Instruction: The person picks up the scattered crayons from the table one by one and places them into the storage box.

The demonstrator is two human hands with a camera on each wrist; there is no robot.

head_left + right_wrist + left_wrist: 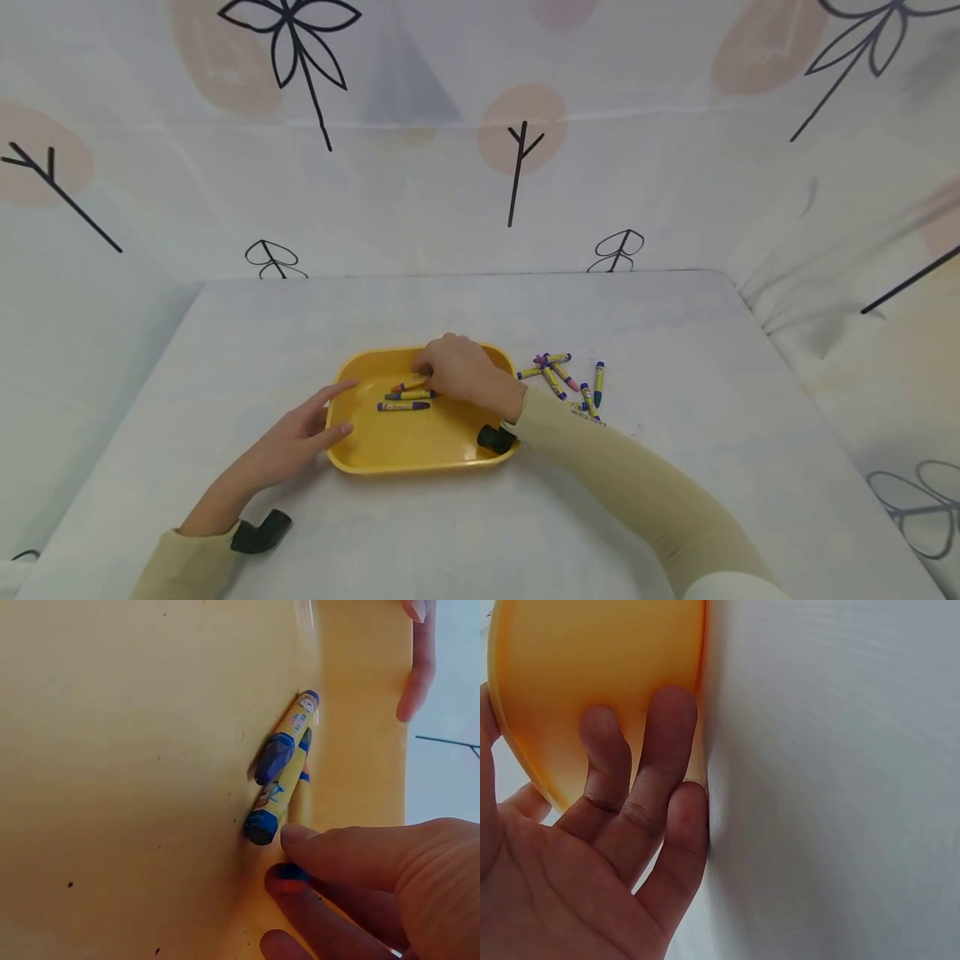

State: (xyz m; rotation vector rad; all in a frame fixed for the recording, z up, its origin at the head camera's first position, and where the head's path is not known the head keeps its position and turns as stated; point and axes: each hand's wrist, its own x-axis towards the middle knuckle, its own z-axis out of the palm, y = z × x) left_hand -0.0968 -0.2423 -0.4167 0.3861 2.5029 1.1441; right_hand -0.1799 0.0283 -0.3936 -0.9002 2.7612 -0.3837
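Observation:
My left hand point(296, 437) grips the left end of a yellow plastic tray point(420, 464), thumb and index finger over the rim. In the left wrist view the other fingers point(667, 735) lie against the tray's outer wall. Inside the tray, near its far side, my right hand point(465, 371) pinches an orange crayon point(300, 799) between thumb and fingers, its orange tip pointing left. Right beside it lie a dark green-blue crayon point(274, 799) and a purple-blue crayon point(292, 731) on the tray floor. All have yellow wrappers.
Several more crayons point(555, 381) lie loosely piled on the white tabletop point(675, 350) just right of the tray. A patterned cloth point(420, 192) hangs behind the table and along its sides. Dark wrist bands point(262, 532) stick out at both cuffs.

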